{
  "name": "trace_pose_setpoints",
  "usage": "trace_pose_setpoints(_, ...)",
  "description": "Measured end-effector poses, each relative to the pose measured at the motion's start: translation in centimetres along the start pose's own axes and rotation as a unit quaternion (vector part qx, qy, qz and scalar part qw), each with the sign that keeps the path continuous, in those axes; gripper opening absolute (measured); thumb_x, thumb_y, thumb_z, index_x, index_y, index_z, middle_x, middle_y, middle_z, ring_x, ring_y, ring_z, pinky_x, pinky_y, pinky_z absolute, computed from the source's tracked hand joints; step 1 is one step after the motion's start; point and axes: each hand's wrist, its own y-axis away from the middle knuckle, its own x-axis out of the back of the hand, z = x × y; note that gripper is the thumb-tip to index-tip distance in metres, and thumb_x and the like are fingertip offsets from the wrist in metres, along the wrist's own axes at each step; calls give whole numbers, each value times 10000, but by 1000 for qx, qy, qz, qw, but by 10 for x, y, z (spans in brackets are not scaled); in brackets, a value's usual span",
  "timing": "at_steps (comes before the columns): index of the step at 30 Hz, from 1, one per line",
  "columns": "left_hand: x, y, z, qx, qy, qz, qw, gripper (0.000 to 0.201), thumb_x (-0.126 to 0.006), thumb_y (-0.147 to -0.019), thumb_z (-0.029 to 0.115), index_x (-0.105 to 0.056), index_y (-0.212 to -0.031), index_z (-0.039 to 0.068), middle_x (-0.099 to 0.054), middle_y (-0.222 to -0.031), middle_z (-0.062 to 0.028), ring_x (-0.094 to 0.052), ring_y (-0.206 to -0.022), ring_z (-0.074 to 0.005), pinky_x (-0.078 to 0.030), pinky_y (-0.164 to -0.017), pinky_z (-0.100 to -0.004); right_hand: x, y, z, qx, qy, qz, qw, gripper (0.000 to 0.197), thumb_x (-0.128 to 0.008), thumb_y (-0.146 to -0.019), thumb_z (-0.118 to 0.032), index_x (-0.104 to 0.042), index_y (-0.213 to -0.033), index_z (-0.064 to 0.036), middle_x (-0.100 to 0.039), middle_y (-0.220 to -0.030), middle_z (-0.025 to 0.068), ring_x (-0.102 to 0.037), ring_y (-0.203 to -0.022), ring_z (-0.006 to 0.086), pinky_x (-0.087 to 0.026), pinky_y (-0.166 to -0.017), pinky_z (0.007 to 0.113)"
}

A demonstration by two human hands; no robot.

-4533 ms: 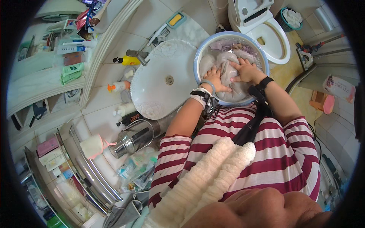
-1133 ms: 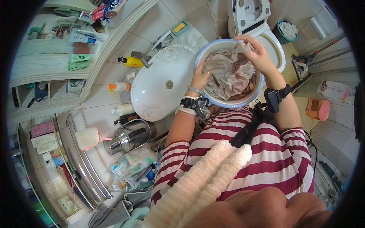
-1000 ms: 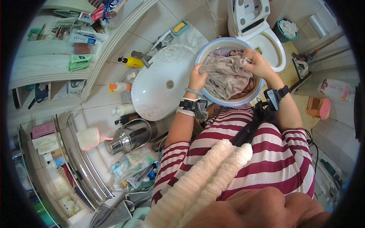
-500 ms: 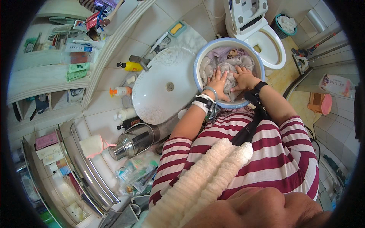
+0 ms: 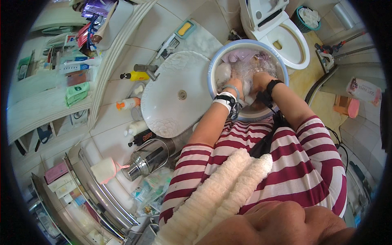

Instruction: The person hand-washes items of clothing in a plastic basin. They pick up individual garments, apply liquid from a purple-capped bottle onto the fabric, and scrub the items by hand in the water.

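A round white basin with a blue rim (image 5: 211, 77) holds water and soaking cloth. Pale lilac and greyish laundry (image 5: 239, 57) shows at its far side, with splashing water over the middle. My left hand (image 5: 235, 85) is pushed down into the wet cloth on the left, its fingers under the water and out of sight. Beside it, my right hand (image 5: 260, 80) presses down as well, and its fingers are hidden by foam and splash. Bands circle both wrists.
Left of the basin is a white washbasin (image 5: 175, 110) with a tap (image 5: 148, 70) and bottles along its wall side. A toilet (image 5: 288, 45) with its lid up stands beyond the basin. A steel thermos (image 5: 147, 159) lies near my left arm, and a crowded shelf (image 5: 73, 98) lines the left.
Both hands have gone from lying spread on top of the cloth to being down in the water. Water now splashes up, and the cloth has sunk and shifted.
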Motion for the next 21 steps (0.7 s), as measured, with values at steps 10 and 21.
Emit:
trace_pose_setpoints(10, -11, -17, -15, -17, -9, -63, 998, 721, -665, -684, 282, -426, -1308, 13, -468, -1267, -260, -522, -1107, -377, -437, -939, -394, -6, -24, 6, 9, 90, -30, 995, 336, -638, -650, -239, -684, -913, -35, -622, -1038, 197, -608, -943, 346, -484, -804, 414)
trace_pose_setpoints(21, -13, 35, -47, -117, 256, 279, 918, 408, -540, -740, 93, -545, -1128, -33, -523, -1175, -233, -510, -1077, -374, -409, -947, -394, 23, 58, 34, 154, -247, 106, 951, 876, -751, -600, -46, -347, -1376, -92, -476, -1296, 160, -454, -1192, 284, -328, -1026, 328)
